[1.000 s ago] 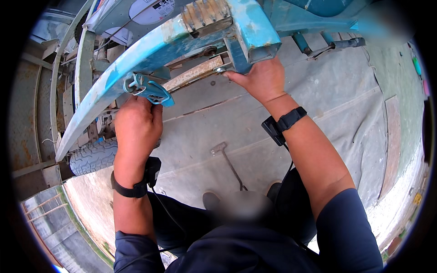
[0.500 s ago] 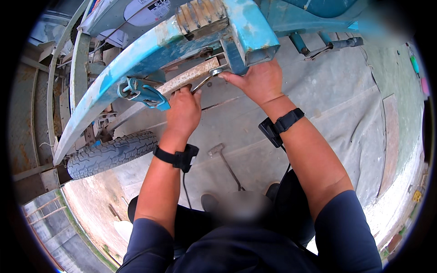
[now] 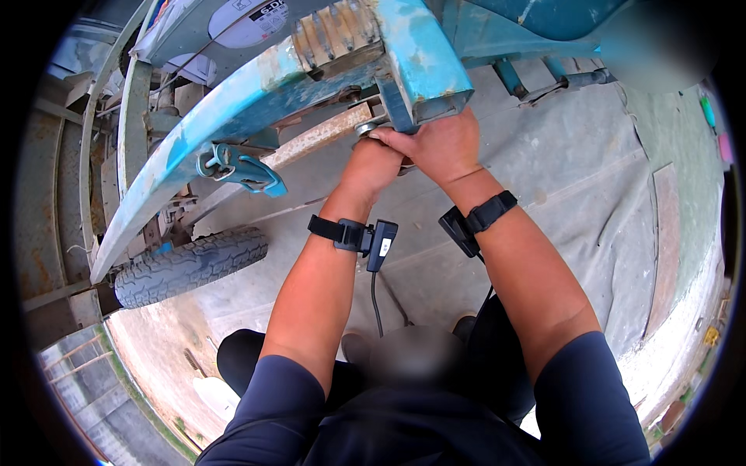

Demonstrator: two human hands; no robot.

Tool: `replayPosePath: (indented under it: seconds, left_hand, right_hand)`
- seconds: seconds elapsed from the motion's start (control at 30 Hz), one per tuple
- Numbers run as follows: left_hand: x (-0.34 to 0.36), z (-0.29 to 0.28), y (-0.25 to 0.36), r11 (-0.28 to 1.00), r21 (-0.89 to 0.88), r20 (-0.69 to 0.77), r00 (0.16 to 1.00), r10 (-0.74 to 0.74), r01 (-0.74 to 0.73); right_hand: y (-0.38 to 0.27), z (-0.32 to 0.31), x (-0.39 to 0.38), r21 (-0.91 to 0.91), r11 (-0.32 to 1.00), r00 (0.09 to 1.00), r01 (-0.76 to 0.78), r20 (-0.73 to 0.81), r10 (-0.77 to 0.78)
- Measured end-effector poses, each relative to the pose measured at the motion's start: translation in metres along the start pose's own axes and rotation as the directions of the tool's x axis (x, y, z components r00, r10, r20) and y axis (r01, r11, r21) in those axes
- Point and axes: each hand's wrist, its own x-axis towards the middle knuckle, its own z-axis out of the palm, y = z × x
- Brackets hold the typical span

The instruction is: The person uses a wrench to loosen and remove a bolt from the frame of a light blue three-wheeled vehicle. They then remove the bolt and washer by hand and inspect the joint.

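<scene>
My left hand [image 3: 375, 165] is closed around a wrench, mostly hidden inside the grip. The wrench's ring end [image 3: 367, 126] shows above the fingers, close under a rusty flat bar [image 3: 326, 133]. Touching it from the right is my right hand [image 3: 449, 146], its thumb stretched across toward the ring end. The right hand's other fingers curl out of sight beneath the open end of a blue square tube [image 3: 437, 70], and what they hold is hidden. The tube joins a curved, worn blue metal frame [image 3: 210, 109].
A black tire [image 3: 194, 264] stands at the left under the frame. Near my feet, a tool's thin handle [image 3: 396, 297] lies on the grey ground sheet [image 3: 567, 202]. A blue latch-like bracket [image 3: 245, 169] hangs from the frame. Farther right is a metal rod [image 3: 587, 78].
My left hand has swung right, away from the rusty bar, and now meets my right hand, turning the wrench. My right hand stays nearly in place. The hammer head on the ground is now covered.
</scene>
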Motion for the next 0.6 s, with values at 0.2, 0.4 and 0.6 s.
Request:
replayPosePath:
  seconds: [0.2, 0.4, 0.6]
  left_hand:
    - [-0.013, 0.008, 0.015, 0.932, -0.363, -0.064, 0.998, -0.006, -0.018]
    - [-0.010, 0.006, 0.009, 0.962, -0.262, -0.114, 0.992, 0.048, -0.076]
    - [-0.005, 0.002, 0.002, 0.984, -0.106, -0.129, 0.983, 0.127, -0.141]
  right_hand:
    - [-0.007, -0.003, 0.001, 0.041, 0.999, 1.000, -0.011, 0.000, 0.011]
    - [-0.002, 0.000, 0.002, 0.053, 0.998, 0.999, 0.037, -0.001, -0.037]
    - [0.002, 0.002, 0.002, 0.032, 0.995, 0.995, 0.092, -0.053, -0.090]
